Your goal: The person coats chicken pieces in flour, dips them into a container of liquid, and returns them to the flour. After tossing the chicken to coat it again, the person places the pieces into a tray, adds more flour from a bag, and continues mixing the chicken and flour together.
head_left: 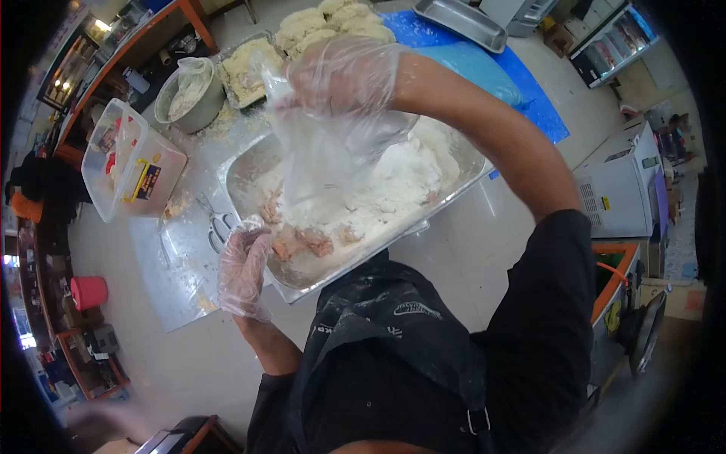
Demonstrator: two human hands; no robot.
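Observation:
A large metal tray (302, 290) holds white flour (401, 178) with pieces of raw meat (314, 242) near its left end. My right hand (340, 79), in a clear plastic glove, is closed on a clear plastic bag (321, 147) that hangs over the tray, its lower part blurred against the flour. My left hand (246, 268), also gloved and dusted with flour, is at the tray's left rim with fingers bent together. Whatever its fingers hold, if anything, is too small to make out. Scissors (219, 231) lie just beyond that hand.
Left of the tray stand a clear plastic bin (140, 163) and a round pot (193, 94). Behind are a tray of coated food (249, 68), more coated pieces (325, 26), a blue sheet (541, 113) and an empty metal pan (465, 24).

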